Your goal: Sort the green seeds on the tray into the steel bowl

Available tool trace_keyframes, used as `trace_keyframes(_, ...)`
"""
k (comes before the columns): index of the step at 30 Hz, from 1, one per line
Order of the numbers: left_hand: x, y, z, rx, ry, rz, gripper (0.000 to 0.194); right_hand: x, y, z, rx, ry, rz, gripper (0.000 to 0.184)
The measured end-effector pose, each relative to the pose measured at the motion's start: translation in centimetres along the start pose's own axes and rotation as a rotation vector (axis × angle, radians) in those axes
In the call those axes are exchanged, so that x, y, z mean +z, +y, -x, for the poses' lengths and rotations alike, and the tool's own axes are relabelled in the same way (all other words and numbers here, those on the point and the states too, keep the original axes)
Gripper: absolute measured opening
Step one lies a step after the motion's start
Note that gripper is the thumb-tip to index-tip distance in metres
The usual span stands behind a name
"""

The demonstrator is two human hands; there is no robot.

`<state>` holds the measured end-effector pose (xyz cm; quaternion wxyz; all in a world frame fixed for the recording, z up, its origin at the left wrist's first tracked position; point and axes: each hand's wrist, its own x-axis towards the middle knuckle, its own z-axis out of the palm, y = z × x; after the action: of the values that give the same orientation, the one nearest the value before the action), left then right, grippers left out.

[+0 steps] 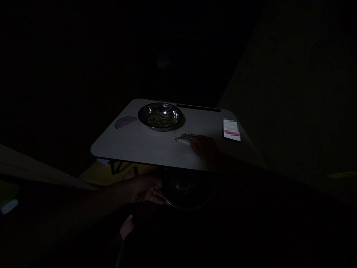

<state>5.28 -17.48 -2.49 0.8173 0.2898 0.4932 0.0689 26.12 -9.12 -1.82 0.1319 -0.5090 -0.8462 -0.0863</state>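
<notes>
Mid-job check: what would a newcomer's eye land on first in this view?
Probably the bright phone at the right side of the white table, glowing in a very dark room. Next, the shiny bowl toward the table's back, with greenish grains inside. Then the right hand, holding a pale piece against scattered grains, while the left hand holds a second bowl below the front edge.

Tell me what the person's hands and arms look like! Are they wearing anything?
The left hand and right hand look bare, without gloves. The left forearm looks bare too, with no sleeve showing. The right arm is too dark to tell about a sleeve, and rings or small markings can't be made out.
</notes>
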Motion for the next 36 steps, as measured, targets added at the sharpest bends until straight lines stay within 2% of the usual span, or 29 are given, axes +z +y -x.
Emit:
trace_keyframes(14, 0.08, -0.06, 0.15, 0.036, 0.013, 0.002, 0.011, 0.08, -0.27, -0.63, -0.022, 0.022, -0.093, 0.029)
trace_keyframes(20, -0.06, -0.1, 0.04, 0.011, 0.0, 0.013, 0.009, 0.03, -0.2, -0.63, -0.034, 0.026, -0.131, 0.029)
trace_keyframes(28, 0.01, 0.08, 0.18, 0.007, -0.022, -0.002, 0.011, 0.1, 0.07, -0.44, -0.015, 0.005, -0.12, 0.029)
trace_keyframes(36, 0.14, 0.09, 0.26, 0.005, 0.004, 0.009, 0.01, -0.3, -0.06, 0.04, -0.035, 0.011, -0.098, 0.028)
